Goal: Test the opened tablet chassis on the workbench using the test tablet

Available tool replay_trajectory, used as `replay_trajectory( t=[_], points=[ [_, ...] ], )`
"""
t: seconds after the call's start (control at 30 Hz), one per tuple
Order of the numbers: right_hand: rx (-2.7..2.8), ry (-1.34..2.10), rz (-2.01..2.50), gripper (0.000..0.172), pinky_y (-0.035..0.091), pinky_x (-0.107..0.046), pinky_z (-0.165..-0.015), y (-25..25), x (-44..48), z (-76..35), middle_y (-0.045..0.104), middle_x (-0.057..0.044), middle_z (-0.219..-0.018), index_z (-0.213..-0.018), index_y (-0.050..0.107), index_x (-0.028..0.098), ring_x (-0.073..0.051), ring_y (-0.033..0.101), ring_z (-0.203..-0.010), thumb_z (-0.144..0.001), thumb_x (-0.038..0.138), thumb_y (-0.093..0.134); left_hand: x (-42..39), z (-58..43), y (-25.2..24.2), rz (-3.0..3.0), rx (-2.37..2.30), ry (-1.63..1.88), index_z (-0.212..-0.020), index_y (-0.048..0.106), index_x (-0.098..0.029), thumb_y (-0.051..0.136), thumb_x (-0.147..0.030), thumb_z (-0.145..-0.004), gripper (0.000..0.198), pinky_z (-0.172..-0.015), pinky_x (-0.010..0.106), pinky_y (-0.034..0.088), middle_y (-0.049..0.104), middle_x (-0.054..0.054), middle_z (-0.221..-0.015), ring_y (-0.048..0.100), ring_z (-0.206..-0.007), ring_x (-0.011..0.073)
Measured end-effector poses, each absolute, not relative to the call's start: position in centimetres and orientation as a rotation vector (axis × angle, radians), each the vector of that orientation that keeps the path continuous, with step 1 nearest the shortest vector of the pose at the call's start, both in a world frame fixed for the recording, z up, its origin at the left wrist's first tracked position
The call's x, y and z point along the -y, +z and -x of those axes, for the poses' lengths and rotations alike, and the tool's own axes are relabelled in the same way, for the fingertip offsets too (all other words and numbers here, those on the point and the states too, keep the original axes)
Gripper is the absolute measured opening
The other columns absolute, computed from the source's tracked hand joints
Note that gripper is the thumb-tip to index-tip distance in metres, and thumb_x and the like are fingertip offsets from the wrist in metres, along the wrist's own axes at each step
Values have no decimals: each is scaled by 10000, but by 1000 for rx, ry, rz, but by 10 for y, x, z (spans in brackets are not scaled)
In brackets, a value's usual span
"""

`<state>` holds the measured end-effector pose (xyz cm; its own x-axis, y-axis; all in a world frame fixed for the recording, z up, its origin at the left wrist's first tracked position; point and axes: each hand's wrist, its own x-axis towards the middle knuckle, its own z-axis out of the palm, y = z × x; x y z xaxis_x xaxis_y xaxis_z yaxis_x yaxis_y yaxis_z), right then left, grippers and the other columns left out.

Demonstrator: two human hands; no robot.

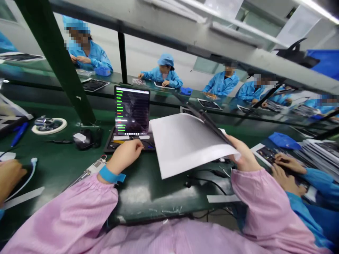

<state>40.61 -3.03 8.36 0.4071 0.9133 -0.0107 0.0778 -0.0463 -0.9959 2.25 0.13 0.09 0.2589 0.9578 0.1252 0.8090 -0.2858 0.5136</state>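
Observation:
My right hand (245, 155) grips the right edge of a large white paper sheet (182, 144), which is lifted and curved above the bench. Dark, thin, flat pieces (212, 123) run along the sheet's far right edge, by the same hand; their kind is unclear. My left hand (125, 155), a blue band on its wrist, is closed with fingertips together at the front of a black tray (108, 146). Whatever those fingers pinch is too small to make out. Behind it, a tablet (132, 111) stands upright with green and red text lines on its dark screen. Under my left wrist lies an opened device with a bare board (96, 167).
A black computer mouse (83, 139) and a white ring-shaped roll (49, 125) lie at left. Black cables (206, 180) cross the bench at right. Co-workers' hands (287, 173) work close by on the right, another hand (10, 178) at far left. A green post (58, 63) rises ahead.

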Motion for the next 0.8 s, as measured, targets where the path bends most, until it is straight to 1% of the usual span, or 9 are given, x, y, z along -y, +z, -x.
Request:
replay_trajectory(
  t=[0.13,0.23,0.3,0.43,0.53,0.63,0.7,0.77,0.8],
  points=[
    [878,1112,1445,391,533,-255,-655,25,72,-376,697,-19,-897,-1011,644,207,-168,649,-752,-638,283,736,4,-7,15,-1990,-1691,847,-874,662,-173,482,-313,-807,238,-674,275,455,709,54,-853,643,-764,206],
    [1052,1193,1398,453,513,-262,-659,-5,92,-354,687,-11,-891,-1119,545,229,-151,635,-719,-726,383,709,11,1,23,-1805,-1739,1018,-897,660,-173,519,-366,-794,261,-615,249,459,699,45,-836,633,-714,179],
    [1190,1241,1378,459,503,-272,-660,-20,96,-346,680,-17,-904,-1168,480,233,-154,632,-724,-786,425,646,15,0,24,-1748,-1619,980,-905,662,-166,543,-393,-784,283,-563,230,456,688,42,-820,622,-684,162],
    [1636,1070,1607,359,494,-329,-731,-30,91,-346,668,-33,-841,-1174,471,204,-198,635,-782,-870,390,519,21,-12,15,-1723,-1284,670,-879,685,-158,598,-393,-757,278,-512,215,457,674,33,-749,596,-621,135],
    [1999,578,1846,319,475,-381,-738,-17,85,-338,660,-68,-812,-1171,515,166,-245,624,-776,-914,351,477,22,-20,5,-1652,-1214,530,-873,699,-150,626,-349,-739,251,-539,226,488,687,40,-753,591,-594,117],
    [2190,167,1681,271,451,-418,-807,-4,78,-305,646,-120,-945,-1129,558,148,-282,589,-898,-916,310,512,21,-23,-2,-1591,-1251,458,-845,693,-131,638,-298,-722,215,-536,227,498,693,45,-751,593,-566,106],
    [2349,252,1403,143,435,-389,-852,-3,68,-273,633,-103,-973,-1012,598,170,-258,557,-954,-901,243,548,21,-23,-6,-1582,-1283,388,-815,687,-120,634,-270,-716,188,-503,216,485,678,35,-692,597,-546,108],
    [2453,470,1208,46,431,-347,-834,-12,58,-244,621,-66,-906,-912,608,185,-222,541,-921,-868,194,600,22,-23,-10,-1578,-1282,313,-795,684,-118,620,-251,-714,168,-475,202,472,664,27,-651,613,-552,119],
    [2463,555,1174,45,428,-332,-809,-18,53,-232,610,-50,-869,-882,605,186,-208,533,-891,-846,183,631,22,-22,-12,-1575,-1273,288,-790,684,-119,613,-245,-714,163,-465,195,467,660,25,-642,622,-560,123]
  ],
)
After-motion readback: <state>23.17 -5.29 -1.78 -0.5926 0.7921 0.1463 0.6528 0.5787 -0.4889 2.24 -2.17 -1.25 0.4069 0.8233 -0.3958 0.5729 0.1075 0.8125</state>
